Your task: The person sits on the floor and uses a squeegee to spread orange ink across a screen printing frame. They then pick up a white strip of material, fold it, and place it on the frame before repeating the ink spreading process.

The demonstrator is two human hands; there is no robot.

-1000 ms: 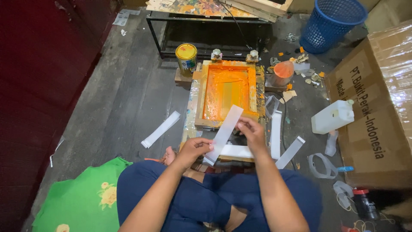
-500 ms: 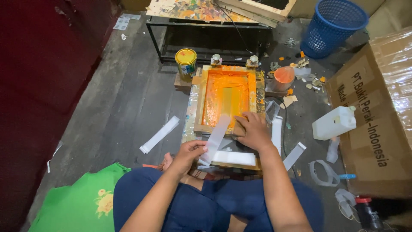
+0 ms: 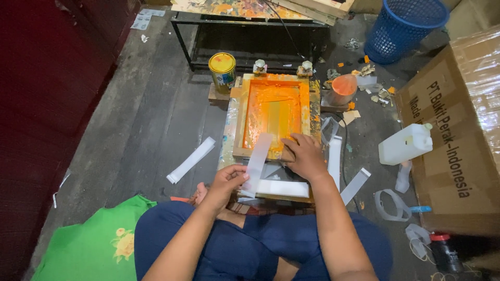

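Pinching white strip by its near end in left hand, long axis running away from fingers, right hand pressing flat on frame just beside

The white strip was long, narrow and flat, slightly translucent. It lay tilted, its upper end over the near edge of the wooden screen frame and its lower end pinched in the left hand. The frame was rectangular, flat on the floor, its mesh covered with wet orange ink. The right hand pressed on its near right corner.
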